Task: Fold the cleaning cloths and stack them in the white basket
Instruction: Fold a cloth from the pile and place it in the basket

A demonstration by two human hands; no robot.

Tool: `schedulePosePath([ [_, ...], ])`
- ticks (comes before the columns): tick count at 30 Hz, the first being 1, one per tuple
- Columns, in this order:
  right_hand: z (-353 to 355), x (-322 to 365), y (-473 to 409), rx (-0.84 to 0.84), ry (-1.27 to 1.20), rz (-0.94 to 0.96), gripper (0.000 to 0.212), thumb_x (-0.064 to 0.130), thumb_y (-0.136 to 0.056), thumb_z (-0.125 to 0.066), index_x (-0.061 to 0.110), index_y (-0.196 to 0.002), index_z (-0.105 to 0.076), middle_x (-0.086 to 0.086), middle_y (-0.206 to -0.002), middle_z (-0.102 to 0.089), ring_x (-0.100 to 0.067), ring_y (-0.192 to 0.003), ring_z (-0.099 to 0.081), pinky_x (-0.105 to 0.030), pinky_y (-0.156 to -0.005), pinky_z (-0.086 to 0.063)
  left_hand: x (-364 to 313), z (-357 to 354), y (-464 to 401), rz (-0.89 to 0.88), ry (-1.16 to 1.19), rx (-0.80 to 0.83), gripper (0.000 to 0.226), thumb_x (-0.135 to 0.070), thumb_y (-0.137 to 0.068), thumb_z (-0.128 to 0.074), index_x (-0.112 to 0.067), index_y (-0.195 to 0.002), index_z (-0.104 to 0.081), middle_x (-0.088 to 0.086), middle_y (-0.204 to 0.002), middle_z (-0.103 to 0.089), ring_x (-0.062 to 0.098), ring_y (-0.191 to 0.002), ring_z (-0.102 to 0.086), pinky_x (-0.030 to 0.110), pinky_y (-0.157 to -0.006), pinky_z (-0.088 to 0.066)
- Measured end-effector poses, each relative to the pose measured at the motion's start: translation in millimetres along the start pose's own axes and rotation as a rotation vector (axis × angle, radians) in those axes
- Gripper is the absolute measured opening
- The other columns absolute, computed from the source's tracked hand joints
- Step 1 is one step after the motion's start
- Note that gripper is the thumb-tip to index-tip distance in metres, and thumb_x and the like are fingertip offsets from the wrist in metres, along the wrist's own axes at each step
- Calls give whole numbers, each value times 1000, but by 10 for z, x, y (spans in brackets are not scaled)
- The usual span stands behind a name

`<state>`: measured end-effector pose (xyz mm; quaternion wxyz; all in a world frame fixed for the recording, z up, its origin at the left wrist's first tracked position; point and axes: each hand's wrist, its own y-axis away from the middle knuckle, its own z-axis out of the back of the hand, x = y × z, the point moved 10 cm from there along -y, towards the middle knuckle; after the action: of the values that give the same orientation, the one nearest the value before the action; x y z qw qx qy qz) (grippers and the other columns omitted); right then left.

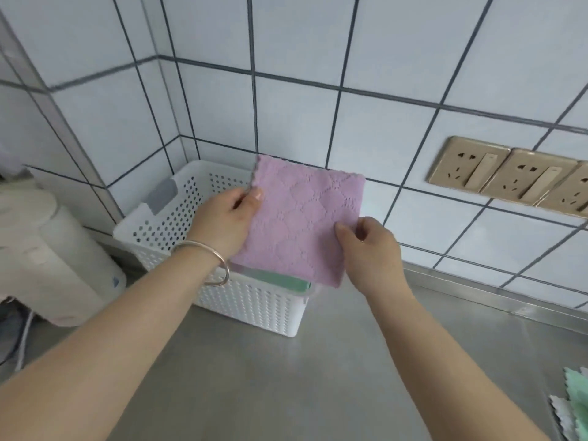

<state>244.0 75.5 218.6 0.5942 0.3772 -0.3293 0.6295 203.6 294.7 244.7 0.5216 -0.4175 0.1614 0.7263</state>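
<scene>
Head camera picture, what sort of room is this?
Probably a kitchen or utility corner: a brushed steel countertop, white wall tiles with dark grout, and a row of gold wall sockets.

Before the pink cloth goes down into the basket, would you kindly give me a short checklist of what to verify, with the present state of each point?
1. Both hands hold the pink cloth: ok. The left hand pinches its upper left edge, the right hand its lower right edge.
2. Cloth folded flat: ok, it shows as a neat square.
3. Cloth over the white basket: ok, though its right part overhangs the rim.
4. Stack inside ready: a green cloth lies in the basket; whether it lies level, cannot tell.
5. Room left in the basket: cannot tell, the pink cloth hides most of the inside.
6. More cloths waiting at the counter's right edge: ok.
</scene>
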Motion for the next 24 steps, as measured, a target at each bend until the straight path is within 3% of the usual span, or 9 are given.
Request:
schedulePosePath([
  [2, -224, 188, -271, -19, 108, -6, 17, 24, -93, -49, 8, -94, -54, 3, -73, -48, -19, -72, -43, -27, -56, -29, 232, -28, -389, 27, -22, 86, 41, -38, -95, -41, -9, -68, -52, 7, -66, -51, 21, -64, -46, 30, -57, -30],
  [5, -538, 273, -611, -63, 223, -75, 23, 15, -91, -48, 8, -113, -45, -3, -88, -51, -24, -81, -48, -27, -67, -35, 595, -176, -896, 46, -174, 234, 35, -34, -97, -40, -10, -74, -51, 3, -67, -48, 22, -71, -46, 30, -59, -30],
  [8, -874, 119, -907, -68, 463, -160, 41, 2, -88, -43, 4, -127, -32, -13, -104, -59, -33, -90, -58, -33, -66, -39, 1019, -547, -1206, 89, -299, 462, 33, -33, -97, -41, -7, -99, -61, 12, -97, -63, 26, -86, -54, 29, -71, -36],
  [10, -1133, -32, -1041, 16, 694, -178, 52, -1, -89, -41, 2, -138, -24, -11, -116, -58, -31, -103, -60, -34, -69, -42, 1271, -803, -1241, 106, -399, 586, 34, -31, -97, -42, -6, -110, -61, 14, -112, -63, 28, -100, -57, 26, -78, -36],
  [15, -1628, -524, -1229, 235, 933, -307, 45, -2, -91, -38, 5, -136, -35, -11, -127, -55, -30, -116, -55, -33, -78, -47, 1824, -1422, -1196, 130, -594, 837, 34, -28, -93, -50, -1, -111, -62, 15, -116, -63, 29, -108, -58, 29, -89, -44],
  [18, -1784, -826, -1250, 357, 921, -417, 36, 3, -96, -35, 2, -130, -47, -14, -132, -52, -30, -122, -49, -33, -91, -44, 1967, -1664, -1208, 77, -728, 909, 34, -29, -94, -46, -6, -115, -61, 12, -119, -62, 26, -110, -57, 29, -89, -43],
  [21, -1784, -985, -1312, 291, 783, -471, 32, 7, -97, -32, 3, -121, -53, -16, -125, -55, -30, -116, -51, -29, -82, -40, 1994, -1821, -1150, 43, -748, 948, 31, -25, -95, -46, -4, -113, -61, 12, -118, -63, 26, -109, -58, 29, -88, -43],
  [24, -1849, -1206, -1373, 261, 731, -544, 38, 11, -100, -24, 4, -126, -50, -13, -129, -52, -27, -120, -48, -25, -73, -31, 2080, -1947, -1154, 36, -753, 958, 33, -26, -96, -44, -3, -114, -59, 13, -119, -62, 25, -111, -57, 28, -89, -43],
])
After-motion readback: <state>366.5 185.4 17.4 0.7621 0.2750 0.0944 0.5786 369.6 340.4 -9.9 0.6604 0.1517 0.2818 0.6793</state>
